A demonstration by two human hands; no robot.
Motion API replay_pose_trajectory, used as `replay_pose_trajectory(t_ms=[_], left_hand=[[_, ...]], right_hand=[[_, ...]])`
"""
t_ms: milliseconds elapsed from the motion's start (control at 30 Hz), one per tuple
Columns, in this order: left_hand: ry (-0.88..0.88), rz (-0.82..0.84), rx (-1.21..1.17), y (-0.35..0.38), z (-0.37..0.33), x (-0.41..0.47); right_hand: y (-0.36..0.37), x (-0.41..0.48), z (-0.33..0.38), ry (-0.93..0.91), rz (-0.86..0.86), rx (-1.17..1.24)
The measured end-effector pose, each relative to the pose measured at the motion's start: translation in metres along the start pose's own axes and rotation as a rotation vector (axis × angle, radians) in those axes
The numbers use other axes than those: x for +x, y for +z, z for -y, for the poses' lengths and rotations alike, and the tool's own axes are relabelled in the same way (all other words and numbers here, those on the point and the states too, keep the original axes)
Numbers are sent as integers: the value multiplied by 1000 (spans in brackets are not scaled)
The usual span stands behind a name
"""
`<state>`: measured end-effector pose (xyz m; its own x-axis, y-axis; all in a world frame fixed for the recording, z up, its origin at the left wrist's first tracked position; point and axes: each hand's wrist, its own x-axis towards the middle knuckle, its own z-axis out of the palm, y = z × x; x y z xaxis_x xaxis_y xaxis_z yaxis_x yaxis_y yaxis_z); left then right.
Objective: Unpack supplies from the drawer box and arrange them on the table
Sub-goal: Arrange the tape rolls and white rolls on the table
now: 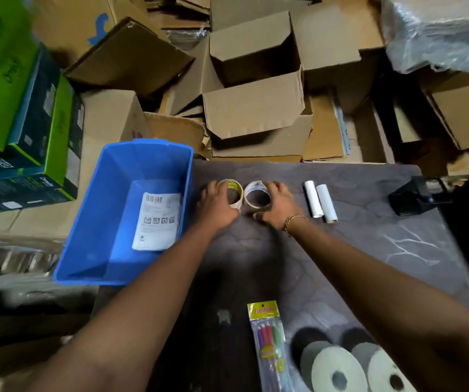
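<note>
Dark table (341, 250): L hand (217, 206), R hand (277, 206) each gripping tape roll.

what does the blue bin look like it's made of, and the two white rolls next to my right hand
Blue bin: likely moulded plastic, smooth, slightly glossy, with a uniform colour and thin rim. White rolls: probably paper, matte white with a visible wound end; they could be labels or receipt paper.

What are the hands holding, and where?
Left hand grips one tape roll by its outer rim; right hand grips the other tape roll likewise.
</note>
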<state>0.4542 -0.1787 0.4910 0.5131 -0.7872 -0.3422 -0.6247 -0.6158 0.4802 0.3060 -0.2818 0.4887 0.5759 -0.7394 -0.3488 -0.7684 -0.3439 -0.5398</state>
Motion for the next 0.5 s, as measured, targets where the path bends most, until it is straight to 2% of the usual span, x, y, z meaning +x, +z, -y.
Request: replay_pose_trajectory(t_ms=[200, 367, 500], left_hand=[[-46, 82, -19, 22, 2, 32], [-2, -14, 24, 25, 3, 34], [57, -19, -18, 15, -1, 17]], right_hand=[[14, 31, -4, 12, 34, -68], [19, 31, -3, 12, 7, -79], [9, 4, -6, 30, -22, -44]])
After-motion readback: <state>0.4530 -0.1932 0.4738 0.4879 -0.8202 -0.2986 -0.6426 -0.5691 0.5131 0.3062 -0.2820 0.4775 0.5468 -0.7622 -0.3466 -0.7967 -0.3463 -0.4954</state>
